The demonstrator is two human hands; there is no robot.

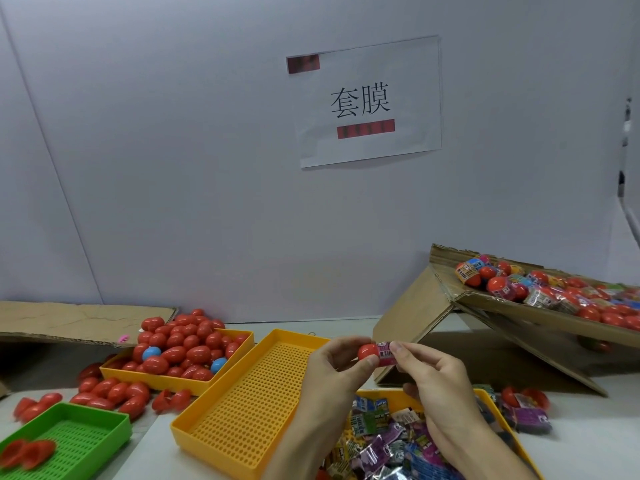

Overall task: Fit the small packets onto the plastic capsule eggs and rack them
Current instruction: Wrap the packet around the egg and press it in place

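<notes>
My left hand [334, 367] pinches a red capsule egg [367, 351] between thumb and fingers, above the table. My right hand [433, 379] pinches a small purple packet [385, 353] that sits partly over the egg's right end. A yellow tray [491, 403] below my hands holds several loose packets [384, 441]. An empty perforated yellow rack tray [249, 393] lies in the middle. Another yellow tray [242, 348] at the left is heaped with red eggs [183, 344] and two blue ones.
A tilted cardboard box [519, 317] at the right holds several sleeved eggs [540, 285]. A green tray [79, 434] with red halves sits at the lower left. Loose red eggs [114, 393] lie on the table. A flat cardboard sheet [69, 320] leans at the left.
</notes>
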